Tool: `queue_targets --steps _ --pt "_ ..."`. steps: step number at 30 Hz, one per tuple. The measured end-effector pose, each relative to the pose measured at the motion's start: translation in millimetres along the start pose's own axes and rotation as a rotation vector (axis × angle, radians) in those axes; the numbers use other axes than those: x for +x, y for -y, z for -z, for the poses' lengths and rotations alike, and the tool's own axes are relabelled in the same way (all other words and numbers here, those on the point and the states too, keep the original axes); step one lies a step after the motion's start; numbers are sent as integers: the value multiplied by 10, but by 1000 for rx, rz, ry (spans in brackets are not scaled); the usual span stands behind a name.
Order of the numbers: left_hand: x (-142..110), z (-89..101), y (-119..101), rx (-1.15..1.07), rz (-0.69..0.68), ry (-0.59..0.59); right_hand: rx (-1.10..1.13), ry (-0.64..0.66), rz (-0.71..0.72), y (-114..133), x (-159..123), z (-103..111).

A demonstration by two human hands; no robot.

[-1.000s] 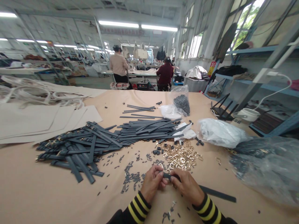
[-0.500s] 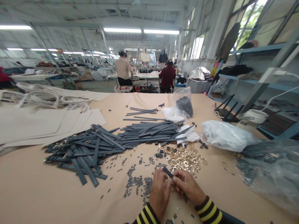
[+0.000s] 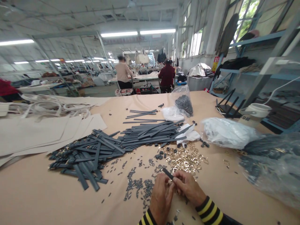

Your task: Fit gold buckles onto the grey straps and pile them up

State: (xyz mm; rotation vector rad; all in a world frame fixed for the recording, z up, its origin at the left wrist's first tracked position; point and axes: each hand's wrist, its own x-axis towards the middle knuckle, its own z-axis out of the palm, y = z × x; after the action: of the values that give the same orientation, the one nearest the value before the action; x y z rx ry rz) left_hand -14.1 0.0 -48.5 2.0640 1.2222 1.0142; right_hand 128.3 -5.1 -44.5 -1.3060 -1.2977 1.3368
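My left hand (image 3: 161,200) and my right hand (image 3: 188,187) meet low in the view, pinching a dark grey strap (image 3: 168,173) between the fingers. Only its short end shows; the rest is hidden by my hands. Just beyond my fingers lies a heap of gold metal buckles (image 3: 185,159). Small grey pieces (image 3: 140,187) are scattered left of my left hand and below my wrists. Two large piles of long grey straps (image 3: 86,159) (image 3: 150,134) lie farther up the tan-covered table (image 3: 47,193).
Beige fabric panels (image 3: 35,137) and white cords (image 3: 53,107) lie at the left. A bag of grey pieces (image 3: 185,104), a white plastic bag (image 3: 228,132) and a clear bag (image 3: 272,165) sit at the right. Two co-workers (image 3: 167,76) (image 3: 123,73) stand or sit beyond the table.
The long strap stretching right of my hands a second ago no longer shows. My hands have drawn closer together, with only a short strap end visible between them.
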Motion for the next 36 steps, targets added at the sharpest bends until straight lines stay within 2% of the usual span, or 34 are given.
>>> queue_targets --steps 3,8,11,15,17,19,21,24,28,32,36 --pt "33 -29 44 44 -52 -53 7 12 21 0 -5 -1" --pt "122 28 61 -16 -73 105 81 56 76 -41 -27 36" --pt "156 83 44 -68 -6 242 66 82 72 -49 -46 51" --pt "243 135 69 -215 168 374 54 104 80 -31 -57 44" --pt "352 163 85 -144 156 298 82 73 59 -24 -48 43" --pt "519 179 92 59 61 123 108 3 34 -23 -31 53" --pt "719 160 99 268 5 39 108 -73 37 -25 -13 72" --pt "991 48 140 412 70 137 72 -132 55 -24 3 99" --pt "1156 -84 234 380 101 177 34 -114 72 -18 3 109" --pt "1095 2 297 256 110 218 2 -111 80 -6 6 106" --pt "872 140 308 75 203 240 -64 -113 91 18 3 112"
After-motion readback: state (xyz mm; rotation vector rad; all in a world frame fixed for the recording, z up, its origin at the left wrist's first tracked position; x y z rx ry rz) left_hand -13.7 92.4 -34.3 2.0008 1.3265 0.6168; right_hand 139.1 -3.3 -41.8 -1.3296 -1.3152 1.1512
